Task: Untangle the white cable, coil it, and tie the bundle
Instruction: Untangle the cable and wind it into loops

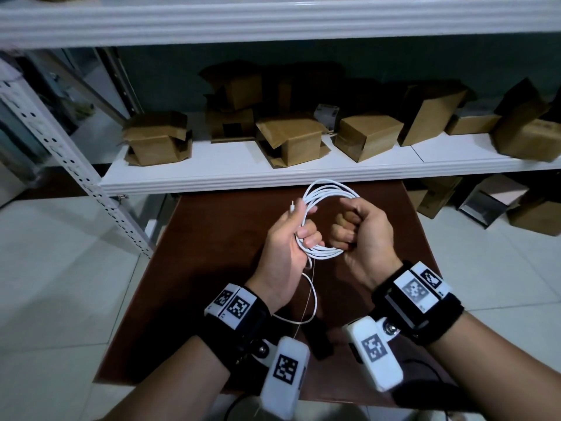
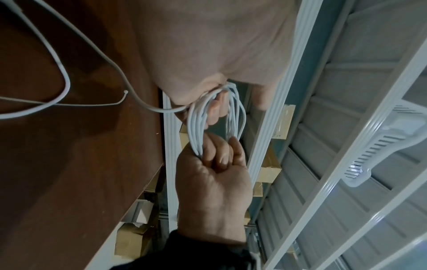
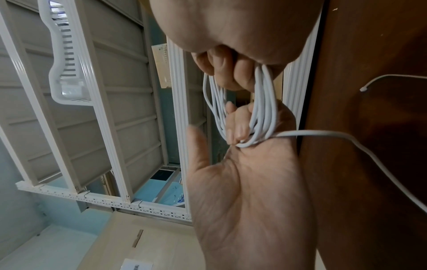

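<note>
The white cable (image 1: 326,192) is wound into a coil of several loops, held up above the brown table (image 1: 212,244). My left hand (image 1: 299,235) grips the coil's left side, fingers curled round the strands, with the connector end (image 1: 292,205) sticking up by the thumb. My right hand (image 1: 349,226) is a fist closed on the coil's right side. A loose tail (image 1: 315,302) hangs from the left hand onto the table. A thin white tie (image 2: 124,92) lies on the table. The left wrist view shows the coil (image 2: 196,118), the right wrist view the coil (image 3: 265,109).
A white shelf (image 1: 212,170) with several open cardboard boxes (image 1: 291,138) runs just beyond the table's far edge. A perforated shelf post (image 1: 60,153) slants down at the left. More boxes (image 1: 485,199) stand on the tiled floor at the right.
</note>
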`<move>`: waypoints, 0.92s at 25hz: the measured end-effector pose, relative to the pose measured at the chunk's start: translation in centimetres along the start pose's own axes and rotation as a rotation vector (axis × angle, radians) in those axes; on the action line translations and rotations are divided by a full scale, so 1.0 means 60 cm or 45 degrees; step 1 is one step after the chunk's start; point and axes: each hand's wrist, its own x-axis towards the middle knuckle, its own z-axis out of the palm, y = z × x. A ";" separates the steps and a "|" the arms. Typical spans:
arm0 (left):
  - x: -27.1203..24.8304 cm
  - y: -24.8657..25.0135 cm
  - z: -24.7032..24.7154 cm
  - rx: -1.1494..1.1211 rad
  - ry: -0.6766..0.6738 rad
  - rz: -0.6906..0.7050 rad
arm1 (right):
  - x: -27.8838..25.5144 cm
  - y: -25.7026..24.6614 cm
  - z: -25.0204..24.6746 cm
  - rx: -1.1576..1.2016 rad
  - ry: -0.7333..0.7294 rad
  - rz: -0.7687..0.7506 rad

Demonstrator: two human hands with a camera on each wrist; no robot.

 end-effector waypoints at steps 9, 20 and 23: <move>0.007 0.045 -0.015 -0.208 -0.065 -0.096 | -0.014 -0.002 0.001 0.127 -0.416 0.232; -0.009 0.076 -0.028 0.727 -0.255 -0.163 | -0.018 -0.066 -0.016 -0.600 -0.629 0.523; -0.008 0.087 -0.031 0.640 -0.262 -0.173 | -0.028 -0.074 -0.007 -0.650 -0.547 0.455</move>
